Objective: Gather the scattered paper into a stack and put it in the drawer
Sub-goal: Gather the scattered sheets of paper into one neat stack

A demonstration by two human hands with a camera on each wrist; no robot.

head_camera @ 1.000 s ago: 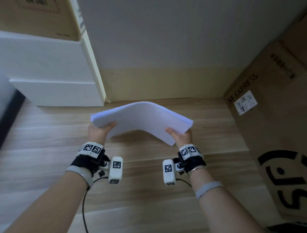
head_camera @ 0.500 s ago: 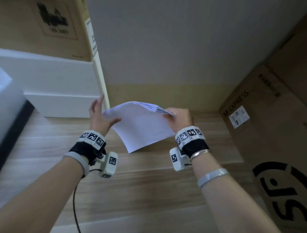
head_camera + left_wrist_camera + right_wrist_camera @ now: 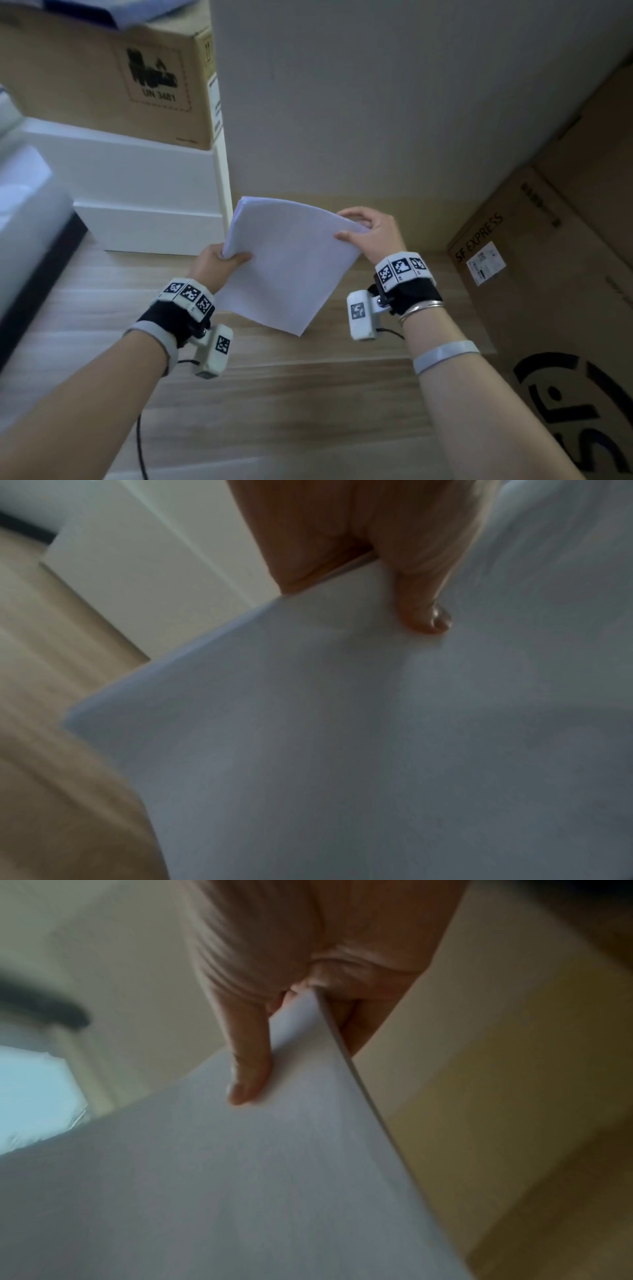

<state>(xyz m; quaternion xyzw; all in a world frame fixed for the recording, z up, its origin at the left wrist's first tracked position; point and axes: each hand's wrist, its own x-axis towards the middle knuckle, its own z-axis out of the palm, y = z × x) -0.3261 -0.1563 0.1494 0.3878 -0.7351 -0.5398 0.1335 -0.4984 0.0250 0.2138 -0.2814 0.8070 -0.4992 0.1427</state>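
Note:
A stack of white paper (image 3: 287, 260) hangs in the air above the wooden floor, tilted with one corner pointing down. My left hand (image 3: 222, 260) pinches its left edge, thumb on the top sheet. My right hand (image 3: 363, 229) grips the upper right corner, thumb on top and fingers behind. In the left wrist view the paper stack (image 3: 377, 737) fills most of the frame under my thumb. In the right wrist view the paper stack (image 3: 240, 1177) shows its thin edge between thumb and fingers. No drawer can be made out for sure.
A white cabinet (image 3: 137, 192) stands at the left with a brown cardboard box (image 3: 113, 78) on top. Large cardboard boxes (image 3: 548, 281) marked SF EXPRESS line the right side. A pale wall (image 3: 376, 102) rises straight ahead. A wooden floor (image 3: 274, 394) lies below.
The stack went from lying flat and bowed between both hands to hanging tilted. My left hand, briefly open beside it, grips the left edge again. The view turned up and left.

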